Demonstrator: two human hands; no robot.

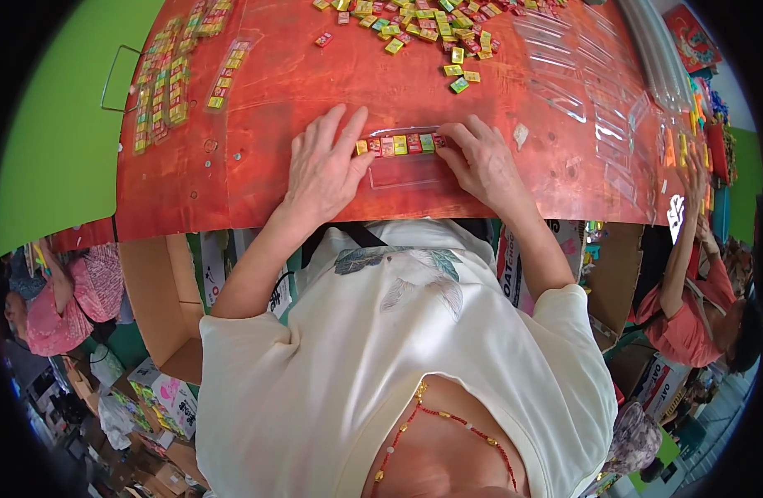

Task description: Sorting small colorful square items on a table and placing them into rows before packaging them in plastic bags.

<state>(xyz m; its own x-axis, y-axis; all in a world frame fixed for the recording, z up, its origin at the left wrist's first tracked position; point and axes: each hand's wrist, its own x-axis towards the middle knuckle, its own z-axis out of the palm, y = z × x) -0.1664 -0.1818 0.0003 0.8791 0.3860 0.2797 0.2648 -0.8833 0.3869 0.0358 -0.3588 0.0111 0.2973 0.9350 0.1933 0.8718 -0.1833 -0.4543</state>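
Note:
A row of small coloured boxes (400, 145), red, yellow and green, lies crosswise in a clear plastic blister tray (406, 173) on the red table in front of me. At the row's left end is my left hand (325, 164), its fingers stretched out and apart, with the thumb beside the end box. My right hand (487, 162) is bent around the other end, thumb and forefinger closed on the last red box there. Its fingertips partly cover that box and the tray's edge.
A loose heap of similar boxes (431, 29) spreads across the far middle of the table. Filled trays (161, 83) lie at the left, and clear trays (555, 58) at the right. A person in a red top (692, 311) works at the right. Open cartons (161, 290) stand below the near edge.

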